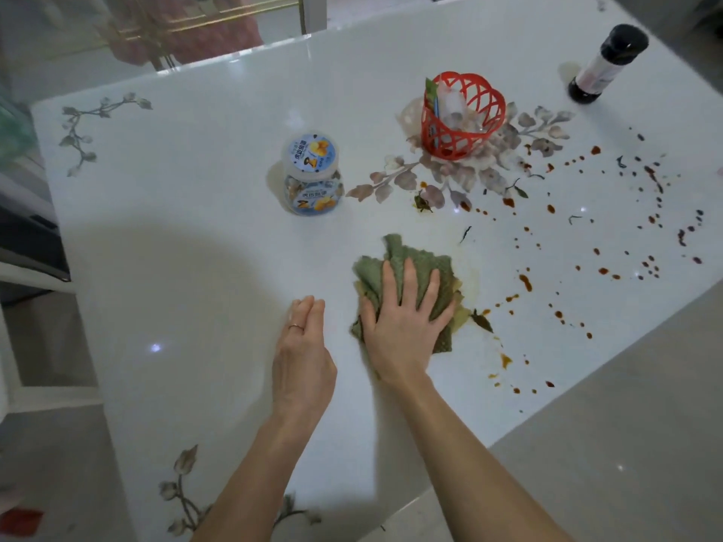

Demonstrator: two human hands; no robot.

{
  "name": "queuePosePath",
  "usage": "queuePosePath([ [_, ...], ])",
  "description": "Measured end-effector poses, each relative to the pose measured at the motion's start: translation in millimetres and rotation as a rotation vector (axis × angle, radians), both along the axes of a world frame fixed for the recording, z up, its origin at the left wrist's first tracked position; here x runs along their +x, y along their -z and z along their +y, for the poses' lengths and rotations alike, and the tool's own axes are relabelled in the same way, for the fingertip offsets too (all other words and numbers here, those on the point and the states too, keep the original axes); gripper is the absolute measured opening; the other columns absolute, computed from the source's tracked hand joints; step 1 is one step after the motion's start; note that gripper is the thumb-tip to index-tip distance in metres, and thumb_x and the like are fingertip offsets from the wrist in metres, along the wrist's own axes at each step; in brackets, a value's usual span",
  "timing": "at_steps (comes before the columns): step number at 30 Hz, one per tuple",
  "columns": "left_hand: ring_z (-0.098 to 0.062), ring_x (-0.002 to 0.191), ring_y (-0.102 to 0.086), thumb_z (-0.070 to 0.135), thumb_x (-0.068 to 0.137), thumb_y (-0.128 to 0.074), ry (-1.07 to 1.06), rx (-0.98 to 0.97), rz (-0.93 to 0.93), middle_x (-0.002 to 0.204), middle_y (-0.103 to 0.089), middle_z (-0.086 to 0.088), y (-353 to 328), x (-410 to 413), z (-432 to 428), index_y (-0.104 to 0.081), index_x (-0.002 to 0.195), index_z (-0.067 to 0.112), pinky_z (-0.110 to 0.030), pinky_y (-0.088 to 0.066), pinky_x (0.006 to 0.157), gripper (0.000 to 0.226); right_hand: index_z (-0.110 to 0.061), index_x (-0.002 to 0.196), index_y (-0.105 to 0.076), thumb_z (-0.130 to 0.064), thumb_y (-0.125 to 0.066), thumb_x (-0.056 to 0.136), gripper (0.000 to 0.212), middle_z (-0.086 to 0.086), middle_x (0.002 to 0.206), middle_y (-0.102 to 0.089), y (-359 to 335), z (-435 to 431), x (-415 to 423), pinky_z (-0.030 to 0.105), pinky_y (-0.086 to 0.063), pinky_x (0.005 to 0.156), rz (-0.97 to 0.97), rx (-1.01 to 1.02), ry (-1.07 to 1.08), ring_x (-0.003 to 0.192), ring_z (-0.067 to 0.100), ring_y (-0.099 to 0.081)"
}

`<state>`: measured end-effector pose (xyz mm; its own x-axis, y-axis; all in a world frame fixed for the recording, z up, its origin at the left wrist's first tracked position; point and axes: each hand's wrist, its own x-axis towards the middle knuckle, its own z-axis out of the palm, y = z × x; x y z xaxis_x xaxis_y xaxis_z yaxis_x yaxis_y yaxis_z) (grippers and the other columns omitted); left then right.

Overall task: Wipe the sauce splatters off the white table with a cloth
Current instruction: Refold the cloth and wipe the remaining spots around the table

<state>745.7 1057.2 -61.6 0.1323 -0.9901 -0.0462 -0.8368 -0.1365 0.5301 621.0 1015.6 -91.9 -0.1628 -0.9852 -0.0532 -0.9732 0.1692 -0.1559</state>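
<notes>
— Since the red basket (446, 148) stands out most, what lies around it, and how many of each?

— One basket, plastic, open lattice with a scalloped rim. Left of it stands one clear, round-shouldered jar (312, 178) with a blue printed label and lid. Right of it and farther away stands one dark, narrow bottle (606, 64) with a pale label.

— And the cloth?

— One green cloth (414, 264), waffle-textured and bunched in folds, lies nearer the person than the basket. The right hand (399, 326) presses flat on it, fingers spread and straight.

— The other hand?

— The left hand (303, 357) is just left of the cloth, edge-on to the glossy white table (195, 189), fingers straight and together, holding nothing. It wears one thin ring (296, 327).

— The sauce?

— Red-brown splatters (524, 281), too many to count, are scattered as drops and streaks right of the basket and nearer than it, with dark leafy bits among them.
</notes>
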Motion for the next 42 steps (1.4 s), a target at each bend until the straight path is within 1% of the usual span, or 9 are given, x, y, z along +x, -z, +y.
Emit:
queuePosePath([
  [7,-0.038,0.128,-0.04,-0.017,0.071,-0.049,0.169,-0.011,-0.118,0.135,-0.047,-0.022,7,-3,-23,-0.047,0.129,-0.004,-0.046,-0.035,0.106,0.06,-0.034,0.158,-0.014,-0.058,-0.025,0.102,0.062,-0.002,0.167,-0.007,-9,-44,-30,0.068,0.002,0.116,-0.033,0.095,-0.036,0.152,0.033,0.007],
  [9,-0.039,0.13,-0.038,-0.017,0.071,-0.048,0.188,0.011,-0.143,0.137,-0.045,-0.023,8,-1,-27,-0.044,0.131,-0.005,-0.047,-0.034,0.107,0.06,-0.033,0.158,-0.018,-0.056,-0.026,0.102,0.061,-0.001,0.167,-0.011,-7,-27,-28,0.067,0.001,0.116,-0.048,0.055,-0.004,0.152,0.034,0.003],
  [12,-0.039,0.131,-0.036,-0.016,0.073,-0.047,0.192,0.027,-0.163,0.138,-0.043,-0.024,8,0,-32,-0.042,0.132,-0.005,-0.047,-0.032,0.108,0.06,-0.028,0.153,-0.036,-0.056,-0.032,0.099,0.061,0.003,0.161,-0.031,-2,22,-24,0.069,-0.011,0.115,-0.015,-0.031,-0.005,0.15,0.038,-0.017],
  [14,-0.04,0.13,-0.037,-0.015,0.073,-0.047,0.192,0.025,-0.172,0.137,-0.043,-0.026,7,-2,-36,-0.044,0.13,-0.006,-0.047,-0.033,0.107,0.058,-0.028,0.151,-0.04,-0.057,-0.034,0.097,0.061,0.004,0.158,-0.036,1,35,-28,0.069,-0.016,0.113,0.0,-0.016,-0.025,0.148,0.039,-0.022],
  [18,-0.045,0.123,-0.043,-0.015,0.069,-0.042,0.227,0.007,-0.198,0.131,-0.048,-0.029,5,-2,-38,-0.049,0.124,-0.009,-0.05,-0.038,0.101,0.056,-0.032,0.155,-0.028,-0.059,-0.024,0.099,0.063,0.002,0.163,-0.024,-7,-2,-38,0.07,-0.006,0.114,-0.02,0.047,-0.014,0.151,0.037,-0.008],
  [21,-0.043,0.125,-0.041,-0.017,0.068,-0.045,0.237,0.004,-0.233,0.133,-0.047,-0.027,4,0,-38,-0.048,0.126,-0.007,-0.047,-0.038,0.101,0.059,-0.034,0.157,-0.02,-0.058,-0.028,0.101,0.061,0.0,0.166,-0.012,-9,-20,-43,0.067,0.004,0.115,-0.047,0.072,-0.006,0.152,0.034,0.003],
  [27,-0.041,0.129,-0.037,-0.016,0.071,-0.041,0.22,0.008,-0.204,0.137,-0.043,-0.026,1,-3,-35,-0.046,0.129,-0.007,-0.045,-0.033,0.105,0.059,-0.031,0.149,-0.043,-0.058,-0.032,0.097,0.059,0.003,0.158,-0.036,0,41,-37,0.068,-0.016,0.113,-0.006,-0.041,-0.04,0.148,0.038,-0.022],
  [35,-0.042,0.128,-0.038,-0.017,0.067,-0.043,0.223,0.016,-0.194,0.136,-0.044,-0.027,5,-2,-36,-0.046,0.128,-0.008,-0.046,-0.033,0.106,0.062,-0.036,0.153,-0.031,-0.064,-0.013,0.094,0.068,-0.001,0.163,-0.024,-5,-11,-65,0.066,-0.004,0.116,-0.02,0.044,-0.08,0.152,0.032,-0.007],
  [42,-0.045,0.124,-0.042,-0.023,0.065,-0.045,0.19,-0.008,-0.16,0.131,-0.048,-0.03,9,-6,-32,-0.049,0.124,-0.011,-0.049,-0.037,0.102,0.061,-0.031,0.148,-0.044,-0.058,-0.033,0.097,0.058,0.003,0.157,-0.038,0,51,-42,0.066,-0.016,0.114,0.01,-0.063,-0.057,0.148,0.038,-0.023],
])
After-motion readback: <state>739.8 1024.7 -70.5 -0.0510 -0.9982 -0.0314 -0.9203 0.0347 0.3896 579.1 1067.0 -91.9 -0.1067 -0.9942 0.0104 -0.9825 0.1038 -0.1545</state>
